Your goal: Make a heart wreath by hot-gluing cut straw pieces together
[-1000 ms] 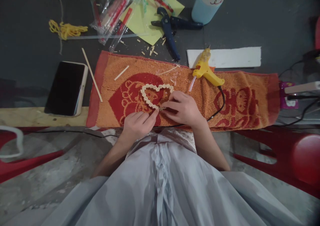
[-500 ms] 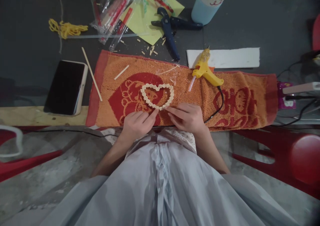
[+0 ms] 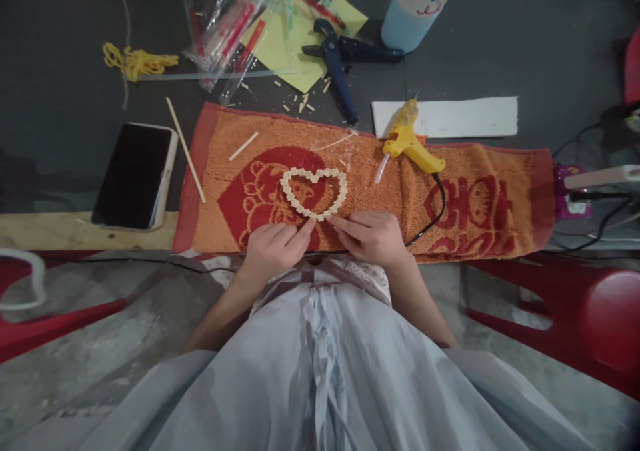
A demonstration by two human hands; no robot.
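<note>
Left hand (image 3: 277, 248), index extended, fingertip at bottom tip of pale heart outline (image 3: 286, 186); right hand (image 3: 375, 236), fingers narrowly spaced, index there too, neither gripping! Heart flat on orange towel (image 3: 370, 204), glue gun (image 3: 411, 141) nearby.

Phone (image 3: 134, 176), dark scrn up, mid-L of frame, partly on wood strip (image 3: 45, 231). Yellow string (image 3: 143, 62) bundled, upper L. Blue/white bottle (image 3: 413, 18) w/ smiley print, top, R of ctr. Red chair (image 3: 565, 298) lower R, cut off by edge.
</note>
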